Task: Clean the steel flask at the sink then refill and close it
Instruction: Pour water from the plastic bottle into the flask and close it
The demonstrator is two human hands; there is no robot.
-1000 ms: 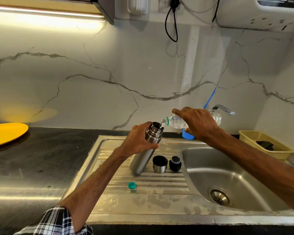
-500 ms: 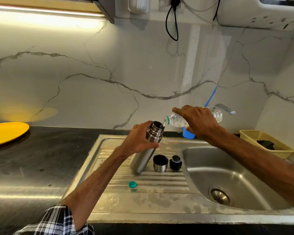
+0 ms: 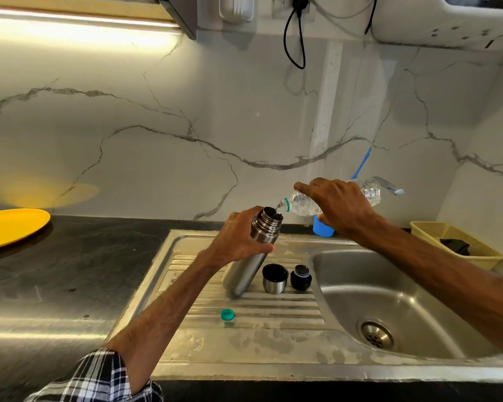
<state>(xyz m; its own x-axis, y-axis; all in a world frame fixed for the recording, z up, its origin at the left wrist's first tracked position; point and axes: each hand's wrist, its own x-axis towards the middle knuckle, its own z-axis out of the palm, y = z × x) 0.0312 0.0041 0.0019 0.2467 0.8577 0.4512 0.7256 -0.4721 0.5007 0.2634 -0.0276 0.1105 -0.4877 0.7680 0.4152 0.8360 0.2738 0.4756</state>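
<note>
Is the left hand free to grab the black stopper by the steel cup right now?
Probably not yet: the left hand grips the tilted flask while the right hand pours from the bottle. The stopper stands uncovered on the drainboard, just past the steel cup.

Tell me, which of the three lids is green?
The little bottle cap, lying alone on the drainboard. The steel cup lid and black stopper stand side by side behind it.
</note>
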